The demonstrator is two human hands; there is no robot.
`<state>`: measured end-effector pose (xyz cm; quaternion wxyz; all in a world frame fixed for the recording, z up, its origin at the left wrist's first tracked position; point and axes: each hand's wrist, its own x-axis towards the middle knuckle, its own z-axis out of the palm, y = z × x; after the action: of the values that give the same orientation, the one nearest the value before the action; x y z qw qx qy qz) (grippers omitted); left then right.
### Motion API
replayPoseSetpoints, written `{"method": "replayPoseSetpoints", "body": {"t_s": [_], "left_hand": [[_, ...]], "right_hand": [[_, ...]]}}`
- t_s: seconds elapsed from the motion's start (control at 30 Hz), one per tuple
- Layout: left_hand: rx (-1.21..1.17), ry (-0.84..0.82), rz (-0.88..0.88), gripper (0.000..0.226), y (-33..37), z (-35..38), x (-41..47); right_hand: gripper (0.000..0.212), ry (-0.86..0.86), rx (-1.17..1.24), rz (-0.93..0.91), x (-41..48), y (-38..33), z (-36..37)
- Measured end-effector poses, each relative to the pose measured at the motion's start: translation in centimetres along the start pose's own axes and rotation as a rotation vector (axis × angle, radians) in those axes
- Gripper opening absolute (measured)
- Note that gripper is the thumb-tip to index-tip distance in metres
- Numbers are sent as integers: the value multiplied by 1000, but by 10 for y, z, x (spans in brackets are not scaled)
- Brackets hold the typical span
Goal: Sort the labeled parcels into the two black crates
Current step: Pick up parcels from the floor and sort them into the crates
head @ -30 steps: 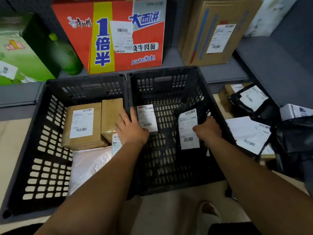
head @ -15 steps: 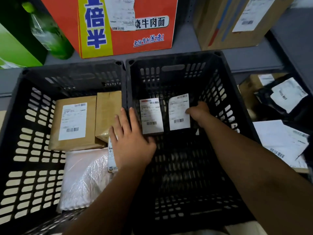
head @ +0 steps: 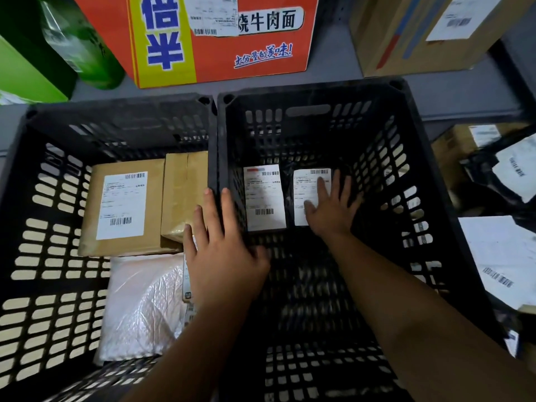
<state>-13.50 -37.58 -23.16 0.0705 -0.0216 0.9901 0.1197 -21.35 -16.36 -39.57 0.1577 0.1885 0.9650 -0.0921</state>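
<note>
Head view: right parcel (head: 304,185) and left parcel (head: 264,197), both dark with white labels, lie side by side on the floor of the right crate (head: 313,89), near its far wall. The right hand (head: 333,211) lies flat on the right parcel, fingers straight and spread, gripping nothing. The left hand (head: 223,256) hangs open, fingers straight, over the adjoining crate rims; the left crate (head: 116,113) holds a brown box (head: 121,207), a smaller box (head: 185,190) and a bubble mailer (head: 142,306).

The orange carton (head: 220,59) reads "倍半", "牛肉面" and "大分量的美味!"; print on the parcel labels (head: 265,198) is too blurred to read.
</note>
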Motion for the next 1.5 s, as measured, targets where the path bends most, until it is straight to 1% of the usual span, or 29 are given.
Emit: {"method": "replayPoseSetpoints", "body": {"t_s": [0.07,0.13,0.2,0.27,0.3,0.33,0.4,0.43,0.47,0.53,0.6,0.67,0.8,0.83,0.87,0.97,1.0,1.03,1.07,1.17,1.23,1.3,1.43,1.5], "left_hand": [[3,6,-2,101,0,0,0],[8,5,0,100,1,-1,1],[10,-2,-2,100,1,-2,1],[9,-2,-9,100,2,-3,0],[9,-3,-11,100,2,-4,0],[8,-7,-13,100,3,-4,0],[12,-9,-14,100,3,-3,1],[16,-2,-14,101,2,-3,1],[18,3,-15,101,2,-3,1],[16,3,-17,101,1,-2,0],[14,-1,-19,102,1,-2,0],[14,0,-17,102,1,-2,0],[18,-8,-7,101,-1,-1,0],[16,-10,-11,101,-1,-1,0],[13,-10,-13,101,-1,-1,-1],[-1,-12,-12,100,1,-2,0],[-3,-10,-14,100,2,-2,0],[-4,-4,-16,99,1,-1,0],[-3,1,-17,99,1,-1,0],[-7,7,-15,98,-1,-1,0],[-8,3,-4,98,-1,-1,0],[-13,-2,3,98,-1,0,1],[-24,0,-6,99,-2,2,1],[-39,-12,-11,99,-1,2,0]], "right_hand": [[69,-76,64,19,10,-7,1],[67,-231,181,31,20,-9,2],[64,-329,274,-23,27,-6,2],[63,-336,253,-109,29,-1,0],[65,-305,209,-127,30,1,-1],[67,-235,154,-127,31,1,-1],[70,-39,72,-108,27,-3,-1],[68,20,54,-112,23,-6,0],[67,28,33,-139,18,-8,4],[64,-79,-7,-177,8,-6,18],[65,-214,13,-130,4,3,31],[67,-273,32,-117,6,11,34],[74,-360,9,-148,12,11,25],[76,-345,7,-150,11,12,23],[77,-286,16,-148,9,12,22],[74,1,102,-105,-4,11,23],[72,39,114,-97,-10,8,25],[72,38,113,-103,-15,6,29],[73,7,102,-110,-21,5,34],[80,-159,55,-88,-32,7,50],[84,-208,63,-81,-31,10,53],[87,-253,42,-98,-27,12,48],[90,-404,4,-111,-19,16,31],[87,-421,-12,-94,-18,13,11]]}}
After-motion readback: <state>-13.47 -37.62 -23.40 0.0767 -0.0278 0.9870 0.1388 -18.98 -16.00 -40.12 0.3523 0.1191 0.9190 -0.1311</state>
